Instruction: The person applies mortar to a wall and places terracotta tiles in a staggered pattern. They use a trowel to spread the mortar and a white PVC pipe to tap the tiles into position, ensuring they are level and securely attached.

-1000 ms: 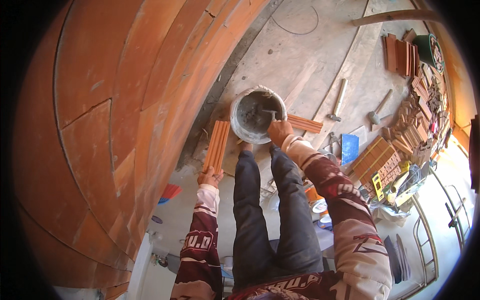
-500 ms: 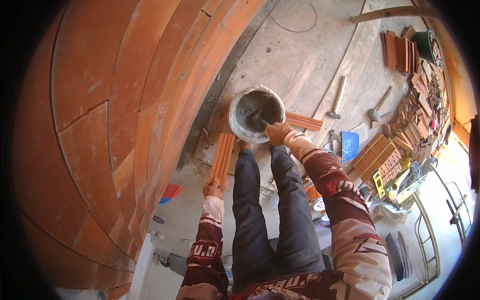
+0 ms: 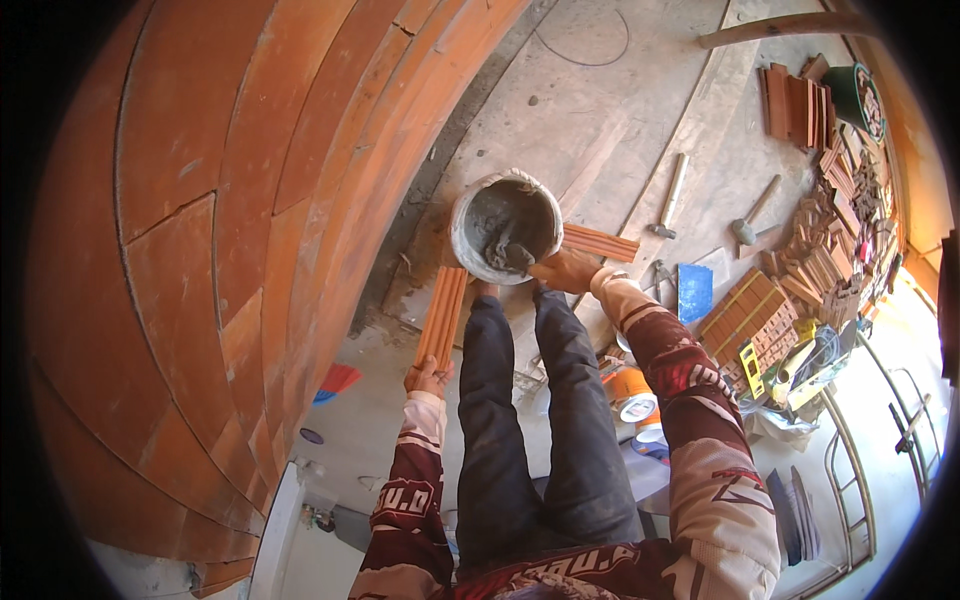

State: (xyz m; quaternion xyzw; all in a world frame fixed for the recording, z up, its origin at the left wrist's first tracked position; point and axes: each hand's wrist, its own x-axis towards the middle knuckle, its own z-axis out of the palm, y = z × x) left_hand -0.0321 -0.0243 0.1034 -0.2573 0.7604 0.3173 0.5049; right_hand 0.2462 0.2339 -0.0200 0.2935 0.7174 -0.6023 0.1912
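My left hand [image 3: 430, 377] is closed round the lower end of a long ribbed terracotta tile [image 3: 442, 315], whose far end reaches beside the bucket. Near my feet stands a round bucket [image 3: 459, 240] with a pale rim and wet grey mortar [image 3: 490, 212] inside. My right hand [image 3: 565, 270] is closed at the bucket's near right rim, gripping a trowel [image 3: 529, 263]. A lump of mortar covers most of its blade, and my fingers hide the handle. Another ribbed terracotta tile [image 3: 605, 243] lies just right of the bucket.
A curved wall of large orange panels [image 3: 170, 260] rises on my left. To the right lie a hammer [image 3: 676, 195], a mallet [image 3: 755, 212], a blue flat piece [image 3: 696, 292] and stacked tiles [image 3: 745, 318]. Orange-and-white buckets [image 3: 632, 392] stand beside my right leg.
My right hand has shifted slightly right and down with the trowel, which now shows a lump of mortar on it. My left hand keeps its hold on the tile.
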